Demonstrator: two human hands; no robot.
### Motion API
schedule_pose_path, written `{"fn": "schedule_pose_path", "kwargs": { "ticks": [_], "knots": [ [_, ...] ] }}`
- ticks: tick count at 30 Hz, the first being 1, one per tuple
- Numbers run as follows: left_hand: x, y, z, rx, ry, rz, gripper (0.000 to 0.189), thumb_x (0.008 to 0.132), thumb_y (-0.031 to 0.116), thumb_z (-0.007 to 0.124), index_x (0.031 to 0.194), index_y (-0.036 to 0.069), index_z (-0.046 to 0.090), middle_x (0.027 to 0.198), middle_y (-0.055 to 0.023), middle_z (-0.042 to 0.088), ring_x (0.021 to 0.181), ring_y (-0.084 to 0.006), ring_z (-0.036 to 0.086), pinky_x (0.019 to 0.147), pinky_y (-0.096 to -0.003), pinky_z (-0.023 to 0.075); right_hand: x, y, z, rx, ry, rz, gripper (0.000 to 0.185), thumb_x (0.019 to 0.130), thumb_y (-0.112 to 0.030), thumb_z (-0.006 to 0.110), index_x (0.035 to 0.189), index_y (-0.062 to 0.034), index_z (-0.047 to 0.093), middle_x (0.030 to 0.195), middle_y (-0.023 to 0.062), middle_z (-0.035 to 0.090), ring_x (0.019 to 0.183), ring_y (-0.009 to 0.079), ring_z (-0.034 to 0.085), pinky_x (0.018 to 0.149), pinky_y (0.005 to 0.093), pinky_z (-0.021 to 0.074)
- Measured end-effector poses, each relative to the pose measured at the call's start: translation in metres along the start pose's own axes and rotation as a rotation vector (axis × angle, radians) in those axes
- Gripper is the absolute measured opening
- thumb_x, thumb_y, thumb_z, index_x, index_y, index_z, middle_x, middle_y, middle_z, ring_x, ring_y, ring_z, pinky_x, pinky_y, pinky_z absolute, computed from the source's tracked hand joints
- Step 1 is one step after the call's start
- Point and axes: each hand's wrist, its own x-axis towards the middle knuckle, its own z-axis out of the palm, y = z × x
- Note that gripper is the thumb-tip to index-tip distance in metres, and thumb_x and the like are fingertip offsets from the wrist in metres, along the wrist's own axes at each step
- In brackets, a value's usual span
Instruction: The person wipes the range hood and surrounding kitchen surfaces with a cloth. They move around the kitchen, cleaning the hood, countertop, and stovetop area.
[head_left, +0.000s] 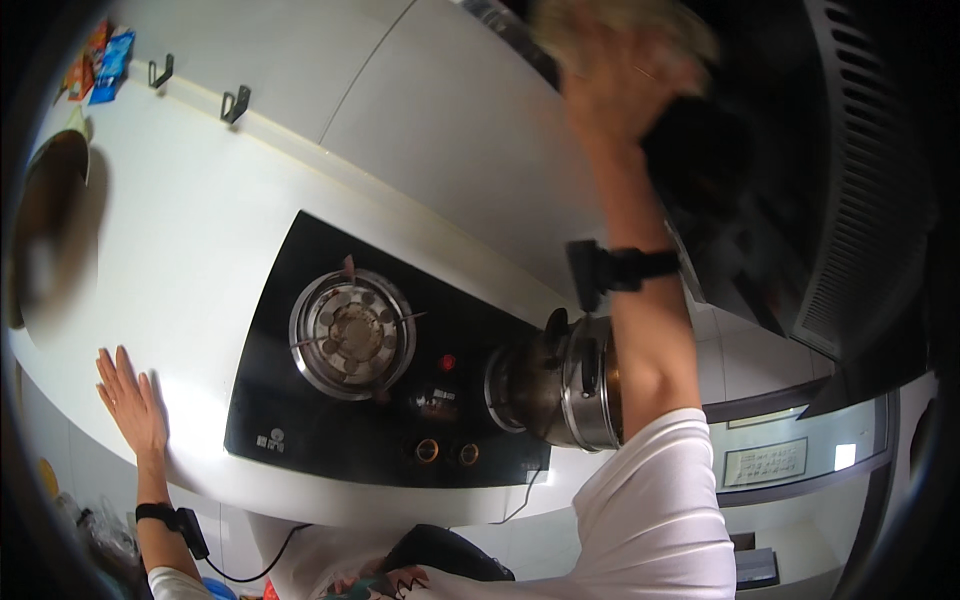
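Observation:
My right hand (626, 82) is raised at the top of the view, blurred, with its fingers over a pale yellowish cloth (694, 34). It presses the cloth against the dark surface of a range hood (720, 150). My left hand (133, 405) rests palm down on the white countertop (180, 300), fingers somewhat spread and holding nothing. Right of that hand lies a black glass gas hob (262, 405). Its left burner (356, 334) is bare, with metal pan supports around it. Partly hidden under my right arm, a stainless steel steamer pot (551, 405) stands on the right burner.
The hood's slotted vent panel (862, 172) overhangs the right side. Two black hooks (235, 105) sit along the wall edge. At the far left are a dark, blurred pan (56, 225) and several colourful packets (112, 66). A thin cable (521, 502) hangs near the hob's front corner.

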Motion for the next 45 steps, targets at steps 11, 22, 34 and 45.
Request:
{"fn": "schedule_pose_path", "kwargs": {
  "ticks": [11,22,34,45],
  "knots": [
    [0.006,0.008,-0.018,-0.068,-0.118,-0.059,0.056,0.097,0.044,0.024,0.146,0.019,0.024,0.154,-0.0060,0.013,0.142,-0.0233,0.009,0.115,-0.0450,0.0045,-0.131,0.083,0.000,0.246,0.644,1.638,0.064,0.090,-0.044,0.050,0.136,-0.0036,0.031,0.137,0.0285,0.027,0.124,0.0390,0.039,0.102,0.0538,0.0287],
    [0.009,0.009,-0.026,-0.130,-0.179,-0.081,0.058,0.097,0.045,0.022,0.144,0.013,0.028,0.154,-0.0105,0.013,0.142,-0.0260,0.008,0.114,-0.0458,0.0037,0.009,-0.127,0.047,0.074,-0.025,1.025,0.058,0.088,-0.050,0.049,0.126,-0.0066,0.046,0.128,0.0218,0.043,0.119,0.0359,0.046,0.096,0.0543,0.0341],
    [0.010,0.011,-0.027,-0.102,-0.213,-0.090,0.059,0.097,0.048,0.018,0.145,0.014,0.026,0.154,-0.0103,0.013,0.143,-0.0257,0.006,0.115,-0.0455,0.0016,-0.086,-0.136,0.082,-0.698,-1.658,0.176,0.058,0.085,-0.057,0.049,0.116,-0.0099,0.063,0.118,0.0146,0.061,0.113,0.0325,0.054,0.090,0.0549,0.0400],
    [0.015,0.011,-0.034,-0.116,-0.256,-0.071,0.059,0.096,0.046,0.020,0.146,0.014,0.023,0.154,-0.0112,0.012,0.143,-0.0264,0.006,0.114,-0.0462,0.0021,-0.048,-0.176,0.129,-0.099,-0.105,1.258,0.081,0.088,-0.051,0.048,0.144,-0.0053,0.010,0.143,0.0299,0.016,0.131,0.0515,0.017,0.090,0.0742,0.0257]
  ]
}}
